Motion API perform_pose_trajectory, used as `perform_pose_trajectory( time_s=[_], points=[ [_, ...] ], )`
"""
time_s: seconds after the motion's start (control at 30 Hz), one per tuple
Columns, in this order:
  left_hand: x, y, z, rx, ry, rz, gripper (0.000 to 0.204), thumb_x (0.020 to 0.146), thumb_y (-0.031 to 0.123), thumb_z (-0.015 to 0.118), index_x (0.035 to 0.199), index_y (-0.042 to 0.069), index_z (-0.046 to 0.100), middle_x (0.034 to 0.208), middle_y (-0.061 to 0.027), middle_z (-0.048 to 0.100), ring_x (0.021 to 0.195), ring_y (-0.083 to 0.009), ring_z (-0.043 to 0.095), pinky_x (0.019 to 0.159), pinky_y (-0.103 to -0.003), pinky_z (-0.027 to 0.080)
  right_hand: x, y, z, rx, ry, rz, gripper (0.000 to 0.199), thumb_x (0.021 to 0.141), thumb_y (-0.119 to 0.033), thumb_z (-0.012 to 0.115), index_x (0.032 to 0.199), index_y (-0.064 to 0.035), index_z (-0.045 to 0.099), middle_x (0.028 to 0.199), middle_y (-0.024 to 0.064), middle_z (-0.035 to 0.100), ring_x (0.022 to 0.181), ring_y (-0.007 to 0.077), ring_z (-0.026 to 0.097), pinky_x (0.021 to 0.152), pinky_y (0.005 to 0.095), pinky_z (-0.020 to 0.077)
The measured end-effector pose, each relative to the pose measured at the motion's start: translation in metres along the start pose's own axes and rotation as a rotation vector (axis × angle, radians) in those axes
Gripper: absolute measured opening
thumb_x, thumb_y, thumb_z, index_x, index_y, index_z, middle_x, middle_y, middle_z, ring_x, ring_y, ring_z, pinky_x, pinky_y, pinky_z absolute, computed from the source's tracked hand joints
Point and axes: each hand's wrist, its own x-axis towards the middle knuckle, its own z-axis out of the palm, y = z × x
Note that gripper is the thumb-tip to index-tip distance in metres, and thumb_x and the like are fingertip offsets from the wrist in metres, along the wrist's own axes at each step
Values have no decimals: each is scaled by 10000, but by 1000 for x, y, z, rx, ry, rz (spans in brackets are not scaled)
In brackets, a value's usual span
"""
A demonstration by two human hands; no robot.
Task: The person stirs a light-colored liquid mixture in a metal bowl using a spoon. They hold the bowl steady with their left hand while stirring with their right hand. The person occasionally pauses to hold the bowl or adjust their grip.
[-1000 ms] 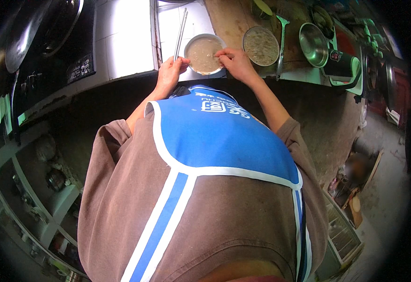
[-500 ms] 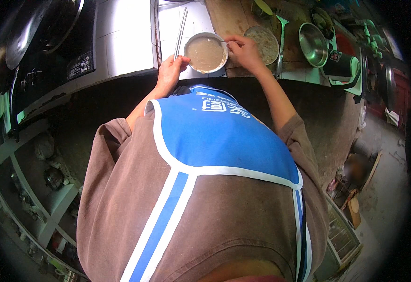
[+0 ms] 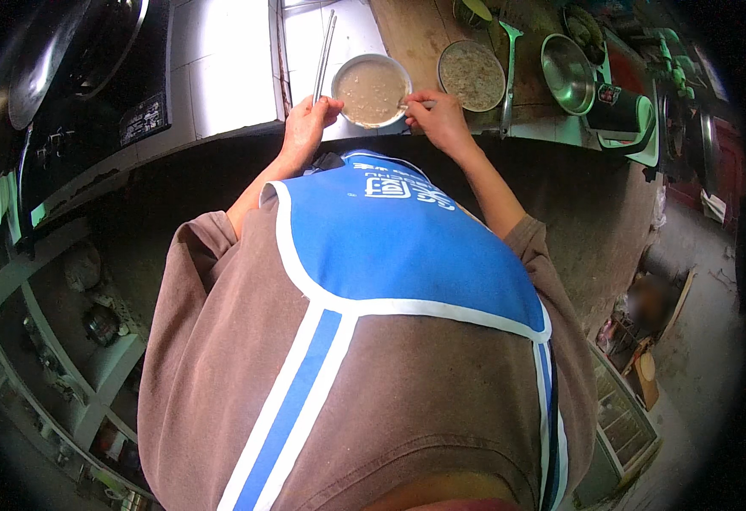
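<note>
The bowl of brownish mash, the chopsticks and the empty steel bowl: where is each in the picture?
Bowl of brownish mash (image 3: 371, 89): head view, on the mash in its middle.
Chopsticks (image 3: 325, 53): head view, midway along the pair.
Empty steel bowl (image 3: 567, 72): head view, on its bare inside.

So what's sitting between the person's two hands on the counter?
In the head view, a round bowl of brownish mush sits between the left hand and right hand.

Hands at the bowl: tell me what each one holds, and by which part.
The left hand grips a pair of metal chopsticks at their near end. The right hand pinches a thin utensil handle at the rim of the bowl.
</note>
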Motion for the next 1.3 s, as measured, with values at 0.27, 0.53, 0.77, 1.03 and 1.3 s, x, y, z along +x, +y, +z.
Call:
perform_pose_trajectory(
  time_s=[0.27, 0.53, 0.77, 1.03, 1.3],
  points=[
    [-3, 7, 2, -63, 24, -27, 314, 943, 217, 391, 963, -53, 550, 972, -149, 622, 900, -197, 608, 840, -300, 490, -1, -25, 18, -55, -142, 64, 245, 855, -203, 589, 844, 36, 641, 704, 77, 645, 609, 107, 613, 567, 231, 506],
    [-3, 3, 1, -105, 39, -22, 303, 946, 205, 391, 963, -60, 535, 972, -165, 618, 895, -198, 612, 834, -298, 498, 0, -28, 19, 257, -179, 223, 254, 860, -204, 583, 874, 45, 629, 754, 99, 644, 612, 126, 620, 573, 220, 514],
    [-1, -2, 0, -94, 32, -3, 292, 943, 198, 399, 952, -58, 540, 967, -158, 623, 894, -187, 609, 830, -290, 498, -5, -12, 15, 292, -205, 210, 237, 863, -176, 578, 903, 53, 623, 764, 108, 642, 638, 137, 630, 583, 217, 522],
    [-2, -3, 0, -50, 31, 44, 307, 943, 206, 398, 959, -57, 555, 966, -151, 626, 885, -190, 614, 830, -293, 498, -23, -1, 10, 156, -116, 76, 216, 861, -166, 578, 897, 41, 631, 735, 80, 641, 643, 116, 619, 581, 220, 504],
    [-3, 0, -1, -67, 5, -16, 316, 941, 245, 433, 1013, -47, 529, 1058, -182, 585, 989, -232, 575, 905, -340, 462, -28, -9, 14, 199, 9, 47, 226, 857, -187, 577, 860, 31, 640, 689, 84, 645, 627, 118, 620, 565, 233, 505]
  ],
)
